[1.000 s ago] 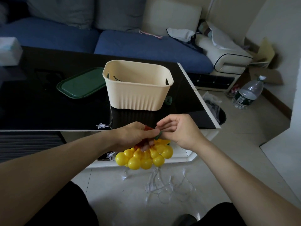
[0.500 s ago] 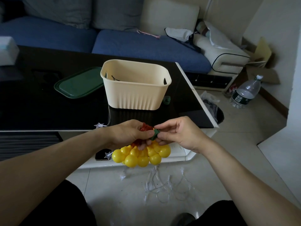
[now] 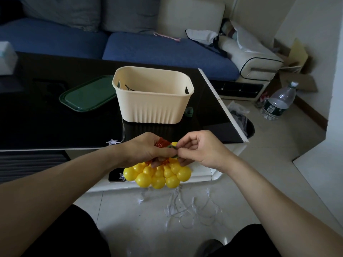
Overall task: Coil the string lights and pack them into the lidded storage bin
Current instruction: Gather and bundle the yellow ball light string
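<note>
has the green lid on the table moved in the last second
No. The green lid lies flat just left of the cream bin, as before; the slight shift in frame matches the bin's, so the camera moved.

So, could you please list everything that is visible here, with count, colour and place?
storage bin: 1, cream, on black table
lid: 1, green, left of bin
green strap: 1, right of bin
bulb cluster: 1, yellow, hanging under hands
green tie: 1, between hands
star lights: 2, white, table edge
loose wire: 1, pale, floor
bottle: 1, clear, floor right
sofa: 1, blue
left hand: grips cluster
right hand: pinches tie
</note>
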`<state>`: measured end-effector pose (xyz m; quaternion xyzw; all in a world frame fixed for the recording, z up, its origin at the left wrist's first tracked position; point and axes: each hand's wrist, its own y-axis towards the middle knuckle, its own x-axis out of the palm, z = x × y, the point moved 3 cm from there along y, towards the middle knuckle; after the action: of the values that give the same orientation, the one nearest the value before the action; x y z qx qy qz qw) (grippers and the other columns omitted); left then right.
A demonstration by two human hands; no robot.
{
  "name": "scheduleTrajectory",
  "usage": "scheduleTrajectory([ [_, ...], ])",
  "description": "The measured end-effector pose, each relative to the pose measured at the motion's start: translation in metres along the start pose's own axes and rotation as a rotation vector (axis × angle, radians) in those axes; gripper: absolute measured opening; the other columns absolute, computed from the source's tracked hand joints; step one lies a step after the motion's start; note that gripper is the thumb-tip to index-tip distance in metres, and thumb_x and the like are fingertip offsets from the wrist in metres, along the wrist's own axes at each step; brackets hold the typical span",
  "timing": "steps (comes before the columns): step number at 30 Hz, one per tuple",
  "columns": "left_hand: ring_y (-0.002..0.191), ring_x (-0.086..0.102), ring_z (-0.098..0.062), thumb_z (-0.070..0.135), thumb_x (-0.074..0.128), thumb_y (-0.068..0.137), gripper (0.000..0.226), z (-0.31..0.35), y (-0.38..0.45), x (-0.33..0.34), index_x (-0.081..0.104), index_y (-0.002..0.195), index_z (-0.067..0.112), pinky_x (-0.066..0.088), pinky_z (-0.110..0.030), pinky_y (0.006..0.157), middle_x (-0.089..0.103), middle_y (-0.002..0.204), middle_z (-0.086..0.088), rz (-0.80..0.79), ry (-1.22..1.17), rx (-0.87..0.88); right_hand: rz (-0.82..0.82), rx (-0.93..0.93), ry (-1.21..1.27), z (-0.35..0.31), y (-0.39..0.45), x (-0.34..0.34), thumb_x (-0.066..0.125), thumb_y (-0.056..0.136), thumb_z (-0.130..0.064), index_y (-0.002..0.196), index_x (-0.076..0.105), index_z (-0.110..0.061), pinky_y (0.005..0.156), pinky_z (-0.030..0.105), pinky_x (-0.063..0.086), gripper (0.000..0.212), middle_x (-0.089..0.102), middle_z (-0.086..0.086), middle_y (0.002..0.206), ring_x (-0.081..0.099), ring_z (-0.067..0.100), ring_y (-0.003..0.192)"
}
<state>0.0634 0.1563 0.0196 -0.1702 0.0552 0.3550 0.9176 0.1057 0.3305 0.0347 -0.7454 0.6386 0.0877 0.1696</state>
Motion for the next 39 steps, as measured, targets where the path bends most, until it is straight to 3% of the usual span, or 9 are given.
scheduleTrajectory([
  [4,0.055,0.044,-0.025,0.032,0.069,0.087,0.036,0.001,0.000,-0.001,0.058,0.065,0.005,0.036,-0.033,0.058,0.051,0.067,-0.019,0.030,-0.024,-0.039,0.045,0.024,0.088,-0.004,-0.001,-0.004,0.069,0.082,0.015,0.086,0.065,0.003,0.060,0.035,0.062,0.013,0.068,0.023,0.073,0.073,0.029,0.066],
  [11,0.045,0.046,-0.020,0.019,0.058,0.094,0.037,0.003,0.005,-0.001,0.057,0.060,0.003,0.036,-0.033,0.056,0.053,0.049,-0.008,0.186,-0.111,-0.090,0.127,0.030,0.091,-0.008,-0.002,-0.011,0.069,0.077,0.019,0.076,0.065,-0.001,0.065,0.040,0.062,0.021,0.069,0.020,0.069,0.073,0.031,0.064],
  [17,0.044,0.044,-0.022,0.021,0.054,0.096,0.036,0.001,0.008,-0.003,0.059,0.068,-0.001,0.034,-0.030,0.049,0.053,0.060,-0.019,0.303,-0.163,-0.120,0.070,0.043,0.034,-0.013,-0.007,-0.018,0.070,0.075,0.020,0.072,0.063,-0.001,0.065,0.043,0.063,0.022,0.069,0.025,0.068,0.071,0.036,0.064],
  [23,0.046,0.045,-0.021,0.028,0.049,0.102,0.045,-0.002,0.007,-0.007,0.056,0.065,0.003,0.040,-0.029,0.054,0.052,0.056,-0.015,0.244,-0.148,-0.102,-0.087,0.091,-0.073,-0.011,-0.015,-0.021,0.065,0.077,0.020,0.104,0.068,0.001,0.066,0.036,0.062,0.033,0.067,0.013,0.060,0.071,0.028,0.062],
  [26,0.048,0.047,-0.018,0.027,0.048,0.103,0.046,-0.004,0.006,-0.002,0.056,0.065,0.003,0.042,-0.025,0.056,0.054,0.051,-0.009,0.164,-0.126,-0.077,-0.114,0.124,-0.158,-0.011,-0.016,-0.018,0.060,0.081,0.014,0.102,0.073,-0.003,0.068,0.037,0.062,0.030,0.067,0.016,0.064,0.070,0.028,0.061],
  [30,0.046,0.047,-0.013,0.021,0.047,0.104,0.042,-0.002,0.008,0.006,0.056,0.067,0.003,0.042,-0.019,0.050,0.055,0.048,-0.003,0.138,-0.119,-0.055,0.023,0.127,-0.211,-0.010,-0.004,-0.004,0.067,0.082,0.002,0.070,0.070,-0.009,0.074,0.045,0.061,0.016,0.066,0.008,0.065,0.068,0.024,0.058],
  [32,0.048,0.048,-0.015,0.020,0.048,0.103,0.042,-0.001,0.010,0.010,0.058,0.069,-0.001,0.041,-0.019,0.050,0.057,0.053,-0.008,0.150,-0.126,-0.048,0.021,0.120,-0.250,-0.013,-0.002,0.006,0.079,0.083,-0.015,0.075,0.070,-0.012,0.068,0.037,0.059,0.013,0.068,0.001,0.068,0.071,0.019,0.058],
  [36,0.051,0.049,-0.017,0.022,0.052,0.102,0.038,-0.003,0.013,0.011,0.065,0.097,-0.013,0.041,-0.023,0.049,0.056,0.064,-0.016,0.175,-0.149,-0.059,-0.008,0.099,-0.341,-0.020,-0.004,0.015,0.084,0.075,-0.047,0.086,0.071,-0.011,0.052,0.023,0.052,0.039,0.073,0.001,0.066,0.069,0.013,0.054],
  [39,0.048,0.045,-0.017,0.015,0.051,0.101,0.033,-0.001,0.012,0.009,0.062,0.088,-0.013,0.036,-0.028,0.052,0.051,0.055,-0.011,0.169,-0.184,-0.046,0.104,0.092,-0.300,-0.016,0.002,0.014,0.080,0.076,-0.055,0.088,0.068,-0.015,0.048,0.022,0.043,0.044,0.065,-0.002,0.059,0.058,0.007,0.049],
])
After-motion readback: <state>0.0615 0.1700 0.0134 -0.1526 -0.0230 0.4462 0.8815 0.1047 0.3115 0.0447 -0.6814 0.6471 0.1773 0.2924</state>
